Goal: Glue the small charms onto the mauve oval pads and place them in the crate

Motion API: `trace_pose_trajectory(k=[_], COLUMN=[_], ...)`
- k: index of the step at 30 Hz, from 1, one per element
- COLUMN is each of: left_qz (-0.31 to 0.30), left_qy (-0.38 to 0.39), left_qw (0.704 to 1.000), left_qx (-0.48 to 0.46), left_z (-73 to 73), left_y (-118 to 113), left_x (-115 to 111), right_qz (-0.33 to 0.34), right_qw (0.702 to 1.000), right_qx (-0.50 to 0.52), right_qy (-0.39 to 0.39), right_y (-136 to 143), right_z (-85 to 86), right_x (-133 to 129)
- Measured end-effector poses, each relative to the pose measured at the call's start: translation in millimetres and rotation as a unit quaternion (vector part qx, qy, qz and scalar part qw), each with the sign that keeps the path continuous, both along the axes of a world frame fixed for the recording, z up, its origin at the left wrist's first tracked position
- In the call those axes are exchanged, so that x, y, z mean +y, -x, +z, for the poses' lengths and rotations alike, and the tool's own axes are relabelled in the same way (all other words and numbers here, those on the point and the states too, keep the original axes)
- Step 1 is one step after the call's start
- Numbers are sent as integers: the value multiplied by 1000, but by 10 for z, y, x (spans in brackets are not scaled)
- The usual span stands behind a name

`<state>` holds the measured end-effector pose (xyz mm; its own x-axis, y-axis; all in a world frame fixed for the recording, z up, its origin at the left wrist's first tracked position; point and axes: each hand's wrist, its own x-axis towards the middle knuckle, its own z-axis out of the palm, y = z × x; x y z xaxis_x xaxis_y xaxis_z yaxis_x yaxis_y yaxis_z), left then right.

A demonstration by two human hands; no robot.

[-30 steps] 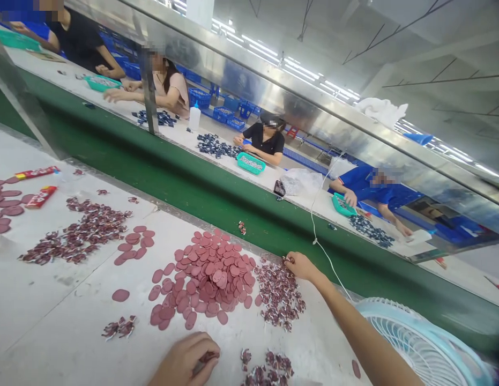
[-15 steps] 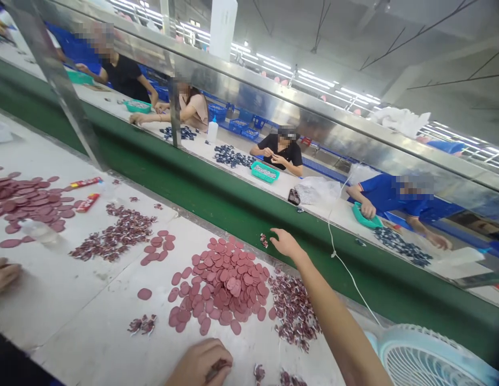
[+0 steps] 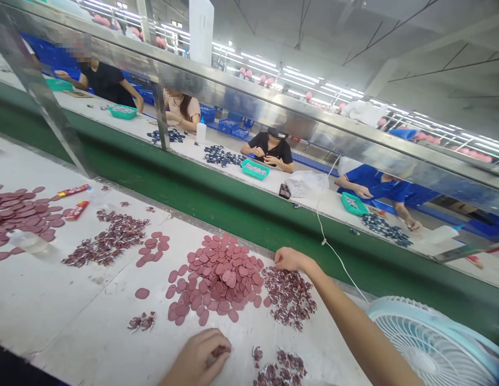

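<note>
My left hand (image 3: 203, 354) rests low on the white table, its fingers curled and closed around something small that is mostly hidden. My right hand (image 3: 290, 259) reaches out to the far edge of a pile of small brown-and-white pieces (image 3: 291, 300). Its fingers are bent together at the top of that pile, and what is between them, if anything, does not show. Left of this pile lies a heap of flat reddish-brown oval discs (image 3: 223, 279). A smaller group of brown-and-white pieces (image 3: 279, 370) sits right of my left hand.
A green conveyor belt (image 3: 185, 198) runs beyond the table, with a white cord (image 3: 322, 241) hanging over it. A light-blue fan (image 3: 426, 343) stands at right. A clear bottle (image 3: 30, 241) and red tubes (image 3: 77, 210) lie at left. Several co-workers sit opposite.
My right hand has drawn back from over the belt to the brown-and-white pile. The small piece that was by its fingertips above the belt is out of sight. My left hand stays nearly in place.
</note>
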<state>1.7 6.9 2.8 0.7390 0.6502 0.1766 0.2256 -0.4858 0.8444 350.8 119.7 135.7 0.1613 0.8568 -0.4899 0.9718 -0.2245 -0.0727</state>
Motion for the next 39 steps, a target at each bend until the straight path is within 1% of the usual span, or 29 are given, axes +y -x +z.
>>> trace_pose_trajectory(k=[2, 3, 5, 7, 8, 9, 10, 11, 12, 13, 14, 15, 16, 17, 19, 20, 21, 23, 25, 27, 30, 32, 34, 37, 39], left_qz=[-1, -3, -9, -16, -16, -10, -1, 13, 27, 38, 45, 46, 46, 44, 52, 58, 65, 79, 91, 102, 111, 112, 111, 114, 119], left_qy=[1, 3, 10, 17, 20, 25, 30, 35, 39, 40, 38, 33, 27, 19, 4, -2, -7, -15, -22, -32, -45, -48, -51, -60, -70], left_qw=[1000, 1000, 1000, 999, 999, 999, 999, 998, 998, 997, 997, 996, 996, 995, 991, 989, 986, 982, 981, 980, 977, 977, 978, 979, 976], left_qx=[9, 12, 17, 23, 28, 34, 40, 47, 51, 54, 56, 63, 74, 88, 124, 138, 152, 168, 172, 170, 174, 175, 168, 160, 166], left_z=[11, 15, 16, 2, -11, -29, -49, -72, -95, -117, -136, -151, -161, -166, -156, -142, -123, -76, -31, -7, -21, -51, -76, -75, -49], left_y=[10, 16, 34, 63, 83, 106, 130, 154, 177, 198, 215, 229, 240, 247, 250, 245, 237, 211, 179, 156, 159, 181, 203, 209, 192], left_x=[-4, -6, -8, -6, -2, 3, 12, 24, 39, 57, 78, 100, 123, 144, 176, 185, 188, 178, 152, 129, 128, 145, 158, 147, 122], right_qz=[0, -2, -17, -47, -65, -86, -115, -147, -184, -247, -337, -431, -505, -533, -554, -557, -553, -547, -541, -534, -515, -504, -497, -484, -492], right_qw=[1000, 999, 997, 990, 984, 964, 936, 903, 869, 832, 807, 799, 802, 803, 807, 810, 814, 819, 822, 825, 832, 833, 831, 819, 805], right_qx=[-6, -9, -12, -2, 13, 55, 96, 134, 170, 189, 171, 121, 71, 70, 94, 111, 134, 164, 177, 184, 207, 226, 250, 301, 316], right_qy=[-19, -35, -81, -133, -168, -244, -318, -382, -426, -459, -454, -402, -312, -256, -181, -146, -116, -62, -23, -4, -1, -6, -17, -60, -103], right_y=[34, 69, 154, 246, 296, 352, 419, 503, 605, 724, 860, 1009, 1167, 1333, 1675, 1841, 1997, 2251, 2402, 2464, 2496, 2513, 2496, 2328, 2133], right_z=[180, 280, 493, 675, 729, 742, 705, 613, 463, 259, 11, -268, -562, -855, -1376, -1585, -1754, -1980, -2098, -2156, -2173, -2132, -2049, -1911, -1887], right_x=[-335, -542, -1069, -1764, -2164, -2586, -3015, -3433, -3826, -4179, -4486, -4744, -4952, -5116, -5334, -5400, -5445, -5490, -5497, -5482, -5444, -5437, -5465, -5517, -5485])
